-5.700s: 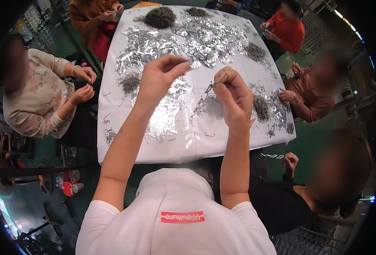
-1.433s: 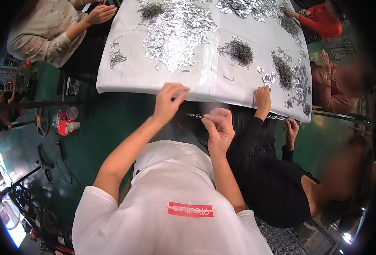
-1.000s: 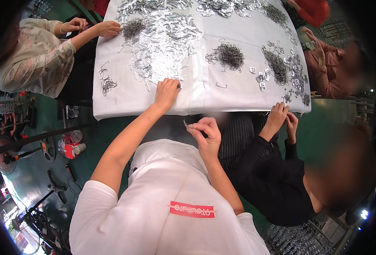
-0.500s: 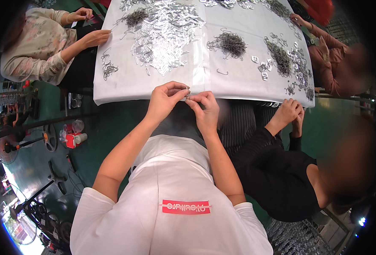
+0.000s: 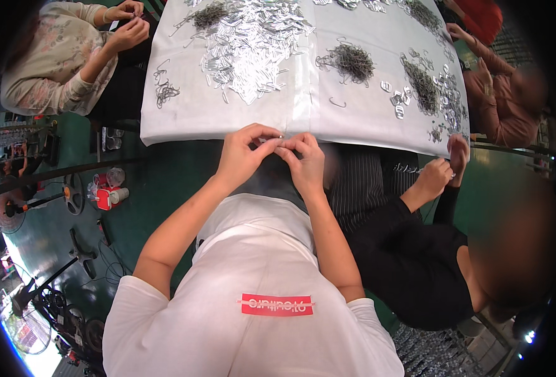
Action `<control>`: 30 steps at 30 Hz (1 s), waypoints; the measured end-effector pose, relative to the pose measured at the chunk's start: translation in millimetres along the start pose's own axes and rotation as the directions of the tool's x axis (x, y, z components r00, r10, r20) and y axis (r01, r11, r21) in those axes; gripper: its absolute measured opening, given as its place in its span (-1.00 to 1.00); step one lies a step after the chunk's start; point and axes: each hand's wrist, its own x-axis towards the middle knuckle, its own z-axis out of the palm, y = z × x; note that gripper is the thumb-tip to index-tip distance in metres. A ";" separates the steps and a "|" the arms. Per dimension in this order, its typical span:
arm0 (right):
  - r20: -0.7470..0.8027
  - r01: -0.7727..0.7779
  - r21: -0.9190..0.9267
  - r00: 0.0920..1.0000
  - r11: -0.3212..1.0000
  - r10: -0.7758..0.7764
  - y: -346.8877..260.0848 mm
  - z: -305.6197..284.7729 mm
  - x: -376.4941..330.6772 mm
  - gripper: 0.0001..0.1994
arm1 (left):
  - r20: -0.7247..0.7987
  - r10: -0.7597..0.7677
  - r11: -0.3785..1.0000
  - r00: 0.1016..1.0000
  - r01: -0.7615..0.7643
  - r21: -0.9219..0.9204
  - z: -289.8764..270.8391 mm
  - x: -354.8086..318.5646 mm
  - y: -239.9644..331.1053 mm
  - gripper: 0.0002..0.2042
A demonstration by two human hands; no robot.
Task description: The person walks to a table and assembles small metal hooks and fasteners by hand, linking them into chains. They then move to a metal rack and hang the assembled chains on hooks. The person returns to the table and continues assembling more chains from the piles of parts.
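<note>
Just off the near edge of the white-covered table (image 5: 228,129), my left hand (image 5: 243,154) and my right hand (image 5: 304,164) meet, both with fingers closed in a pinch. A small metal piece (image 5: 281,137) shows between the fingertips; most of it is hidden, so its exact kind is unclear. Beyond my hands spreads a large pile of shiny, flat silver metal pieces (image 5: 253,56). To its right lies a tangled heap of dark wire hooks (image 5: 352,61), with one loose hook (image 5: 337,102) nearer me.
Silver buckle-like pieces (image 5: 398,100) and another dark heap (image 5: 421,85) lie on the table's right side. Co-workers' hands are at the left (image 5: 127,31) and close on my right (image 5: 435,179). A red-and-white object (image 5: 109,196) stands at lower left.
My hands stay together, fingertips slightly shifted around the metal piece. The left co-worker's hand has lifted off the table edge. The near-right co-worker's hands have moved right and apart.
</note>
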 end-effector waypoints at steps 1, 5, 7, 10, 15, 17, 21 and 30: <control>0.019 -0.019 -0.013 1.000 1.000 0.019 0.9 0.6 -0.5 -0.87 | 0.002 0.019 1.000 1.000 -0.019 0.001 -1.8 -2.2 -2.3 -0.86; 0.128 -0.079 0.074 0.989 0.994 0.069 1.0 7.3 0.8 -0.87 | -0.035 0.111 0.993 0.993 -0.113 -0.032 -6.6 -10.4 -20.0 -0.88; 0.182 -0.157 0.166 0.975 0.974 0.126 1.0 11.4 4.4 -0.87 | -0.052 0.124 0.990 0.991 -0.127 -0.060 -8.1 -12.0 -30.6 -0.88; 0.229 -0.123 0.170 0.970 0.978 0.082 5.2 18.1 13.5 -0.84 | -0.076 0.091 0.990 0.993 -0.098 -0.097 -10.6 -11.2 -43.4 -0.86; 0.290 -0.131 0.158 0.953 0.979 0.081 16.3 33.2 22.0 -0.85 | -0.157 0.141 0.986 0.977 -0.153 -0.063 -16.5 -10.0 -55.5 -0.85; 0.337 -0.123 0.161 0.939 0.979 0.063 18.5 35.0 22.9 -0.86 | -0.164 0.141 0.985 0.976 -0.154 -0.072 -18.7 -10.4 -58.5 -0.84; 0.399 -0.187 0.280 0.915 0.942 0.063 19.0 30.9 40.1 -0.81 | -0.187 0.174 0.982 0.967 -0.185 -0.042 -22.6 -11.4 -60.4 -0.83; 0.564 0.662 -0.306 0.705 0.684 -0.430 53.8 128.0 156.1 -0.54 | -0.173 0.138 0.987 0.975 -0.149 -0.055 -29.4 -13.4 -60.1 -0.81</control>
